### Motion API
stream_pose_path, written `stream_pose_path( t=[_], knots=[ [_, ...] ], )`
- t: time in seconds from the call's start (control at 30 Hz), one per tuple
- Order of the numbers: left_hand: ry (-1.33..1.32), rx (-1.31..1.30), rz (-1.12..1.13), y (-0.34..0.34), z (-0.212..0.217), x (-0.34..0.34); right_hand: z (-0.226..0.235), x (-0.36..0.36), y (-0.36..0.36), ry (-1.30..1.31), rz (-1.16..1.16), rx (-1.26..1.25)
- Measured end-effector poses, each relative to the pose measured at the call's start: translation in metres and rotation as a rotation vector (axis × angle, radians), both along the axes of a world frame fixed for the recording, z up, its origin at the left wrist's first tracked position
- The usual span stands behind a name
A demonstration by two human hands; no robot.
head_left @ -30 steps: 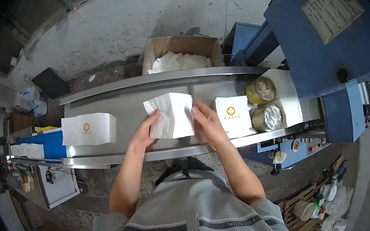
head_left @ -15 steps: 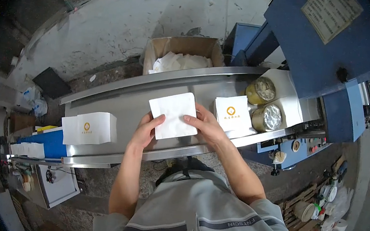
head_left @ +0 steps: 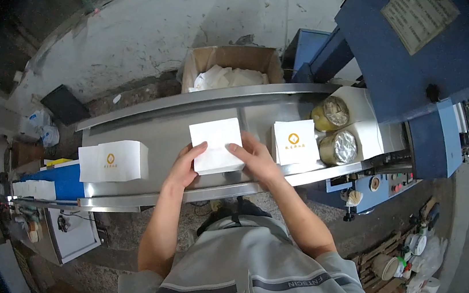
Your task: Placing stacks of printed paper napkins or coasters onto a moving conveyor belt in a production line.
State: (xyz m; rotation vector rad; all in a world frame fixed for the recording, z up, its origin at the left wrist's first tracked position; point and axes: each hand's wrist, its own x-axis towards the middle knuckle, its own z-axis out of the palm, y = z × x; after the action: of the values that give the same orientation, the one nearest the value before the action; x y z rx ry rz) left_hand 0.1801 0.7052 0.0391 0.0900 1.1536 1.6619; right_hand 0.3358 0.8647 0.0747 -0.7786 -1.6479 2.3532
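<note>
Between my two hands is a squared stack of white paper napkins (head_left: 216, 144), held above a metal trough. My left hand (head_left: 187, 163) grips its left side, thumb on the upper face. On the opposite side my right hand (head_left: 257, 159) clasps it the same way; fingers of both hands are partly hidden under the stack. Just right of my right hand lies a printed napkin stack (head_left: 295, 143) with a gold emblem. Another printed napkin stack (head_left: 112, 161), longer, rests toward the trough's left end.
The metal trough (head_left: 161, 132) has raised rims. Two foil-topped jars (head_left: 341, 149) stand at its right end, beside a blue machine (head_left: 424, 58). Behind the trough sits a cardboard box (head_left: 233, 59) with crumpled white paper. A blue belt (head_left: 62, 182) lies at the left.
The napkin stack in my hands has tilted, so its front edge and thickness now show more. Both hands keep their hold and have barely shifted.
</note>
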Motion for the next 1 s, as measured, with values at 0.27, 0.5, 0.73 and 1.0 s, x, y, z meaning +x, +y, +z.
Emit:
stream_pose_path(
  t=[0.27, 0.5, 0.73, 1.0],
  knots=[
    [0.060, -0.034, 0.025, -0.004, -0.007, -0.011, 0.020, 0.004, -0.020, 0.290, 0.212, 1.233],
    [0.118, -0.164, -0.003, -0.010, -0.028, -0.025, 0.009, -0.005, -0.021, 0.233, 0.170, 1.187],
    [-0.114, 0.012, 0.032, -0.006, -0.011, -0.021, 0.007, -0.006, -0.020, 0.105, 0.089, 1.051],
    [0.050, -0.048, 0.115, -0.032, -0.016, -0.026, 0.017, -0.018, -0.033, -0.062, 0.082, 0.945]
  ],
)
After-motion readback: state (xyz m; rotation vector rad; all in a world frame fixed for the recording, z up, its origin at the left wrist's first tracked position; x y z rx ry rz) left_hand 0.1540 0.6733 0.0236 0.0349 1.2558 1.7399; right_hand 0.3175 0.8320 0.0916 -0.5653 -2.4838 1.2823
